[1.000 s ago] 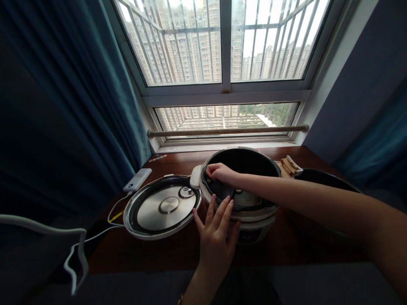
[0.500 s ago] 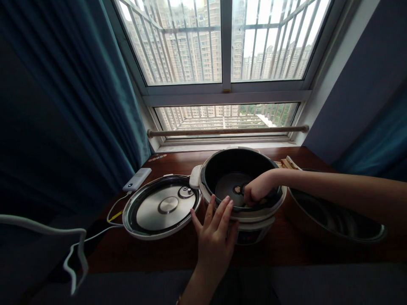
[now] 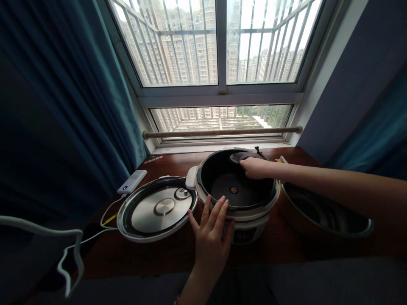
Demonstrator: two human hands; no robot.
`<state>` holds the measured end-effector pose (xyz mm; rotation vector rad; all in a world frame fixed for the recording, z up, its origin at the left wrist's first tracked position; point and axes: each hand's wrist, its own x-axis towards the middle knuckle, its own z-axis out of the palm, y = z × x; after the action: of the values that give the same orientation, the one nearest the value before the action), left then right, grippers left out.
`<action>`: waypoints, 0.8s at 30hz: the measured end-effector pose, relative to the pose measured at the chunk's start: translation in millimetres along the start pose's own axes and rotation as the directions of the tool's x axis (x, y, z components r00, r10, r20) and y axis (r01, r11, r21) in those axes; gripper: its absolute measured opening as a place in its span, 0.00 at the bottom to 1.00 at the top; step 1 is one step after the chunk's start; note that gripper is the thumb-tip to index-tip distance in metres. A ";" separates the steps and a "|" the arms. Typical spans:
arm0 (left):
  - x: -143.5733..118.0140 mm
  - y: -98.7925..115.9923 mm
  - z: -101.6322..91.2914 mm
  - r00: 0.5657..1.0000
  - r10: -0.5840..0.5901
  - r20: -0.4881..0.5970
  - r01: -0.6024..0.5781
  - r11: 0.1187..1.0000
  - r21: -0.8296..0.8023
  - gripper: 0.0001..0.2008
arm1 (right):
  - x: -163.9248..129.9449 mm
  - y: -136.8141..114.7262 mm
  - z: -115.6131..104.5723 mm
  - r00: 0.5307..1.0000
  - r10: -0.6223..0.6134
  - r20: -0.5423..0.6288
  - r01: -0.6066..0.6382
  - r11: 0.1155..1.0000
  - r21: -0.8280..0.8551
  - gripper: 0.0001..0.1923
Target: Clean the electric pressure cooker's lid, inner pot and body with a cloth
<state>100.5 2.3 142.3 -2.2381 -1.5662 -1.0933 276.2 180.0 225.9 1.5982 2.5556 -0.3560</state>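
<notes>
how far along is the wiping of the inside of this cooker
Done: the lid is off, lying on the table left of the cooker. In hand: the right hand presses a dark cloth against the far inner wall; the left hand steadies the front. What remains can't be judged.

The lid [image 3: 157, 209] is shiny brushed metal with a dark rim. The cooker [image 3: 237, 199] has a matt dark inside and glossy pale plastic shell. The table [image 3: 178, 163] is polished reddish wood; the bowl [image 3: 324, 214] is gleaming metal.

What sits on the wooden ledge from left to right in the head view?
White power bank → upturned cooker lid → left hand steadying the cooker body → metal inner pot.
</notes>
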 end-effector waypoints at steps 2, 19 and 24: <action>-0.1 0.1 0.4 1.000 -0.005 0.002 0.005 1.000 0.007 0.21 | 9.3 -5.5 3.5 0.995 -0.027 -0.094 0.025 1.000 -0.019 0.14; -1.1 -0.2 -0.6 0.999 -0.001 0.039 -0.001 0.999 0.037 0.22 | 37.6 -29.8 39.6 0.949 -0.088 0.303 0.127 0.986 -0.111 0.17; -0.1 -0.3 -1.4 0.999 -0.020 0.032 0.021 1.000 -0.016 0.21 | 44.9 -32.2 44.1 0.945 0.044 0.325 -0.022 0.997 -0.069 0.18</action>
<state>99.6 1.6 143.1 -2.2659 -1.6020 -1.0839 226.0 194.4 178.3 1.4207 2.2647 -0.4851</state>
